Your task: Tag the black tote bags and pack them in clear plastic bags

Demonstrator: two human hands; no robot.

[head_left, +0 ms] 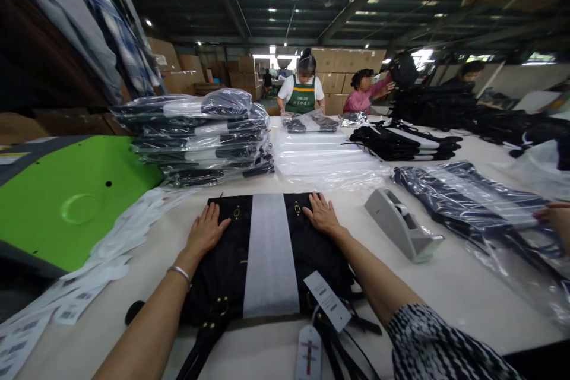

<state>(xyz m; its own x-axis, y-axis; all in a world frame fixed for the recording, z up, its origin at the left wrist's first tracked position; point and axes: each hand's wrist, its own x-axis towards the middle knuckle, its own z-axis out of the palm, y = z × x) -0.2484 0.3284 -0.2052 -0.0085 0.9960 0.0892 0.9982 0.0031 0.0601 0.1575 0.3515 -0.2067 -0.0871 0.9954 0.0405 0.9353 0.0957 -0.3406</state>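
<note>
A black bag [231, 249] with brass fittings lies flat on the table in front of me, a pale paper band [271, 261] across its middle. My left hand [207, 229] rests on its upper left corner, fingers outstretched. On the upper right corner lies my right hand [321, 214], palm down and fingers spread. Straps [205, 344] hang toward me from the bag's near edge. A white barcode tag [327, 300] and a second hang tag [308, 353] are attached near the right straps.
Left stand plastic-wrapped bags [200, 130], a green machine panel [84, 202] and label strips [98, 273]. Clear plastic sleeves [320, 157] lie ahead. Right are a tape dispenser [403, 225], black bags [409, 139] and a wrapped bag [472, 190] touched by another person's hand [556, 219]. Several people work beyond.
</note>
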